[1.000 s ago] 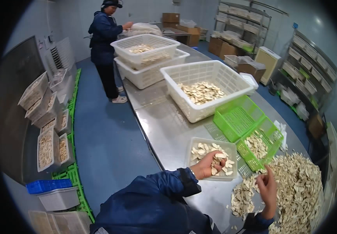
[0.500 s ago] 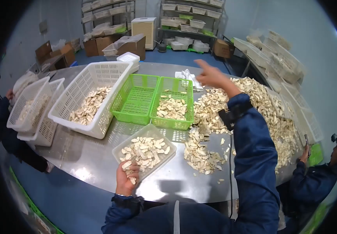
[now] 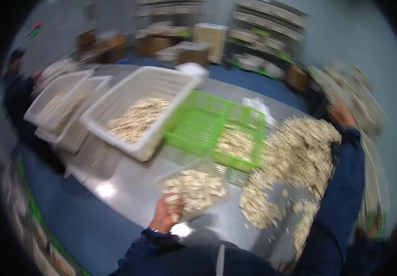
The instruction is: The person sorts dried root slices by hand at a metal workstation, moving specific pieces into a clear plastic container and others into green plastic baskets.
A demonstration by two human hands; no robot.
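Two hands are at work on the steel table [image 3: 116, 184]. Left hand [image 3: 167, 212] grips the near rim of a clear plastic tray [image 3: 194, 191] of pale dried slices, fingers curled over its edge. Behind it sits a green basket [image 3: 217, 129], beside a white crate [image 3: 138, 110]. Right hand [image 3: 341, 115] reaches past the loose slice heap [image 3: 295, 156]; blurred, finger state cannot be told.
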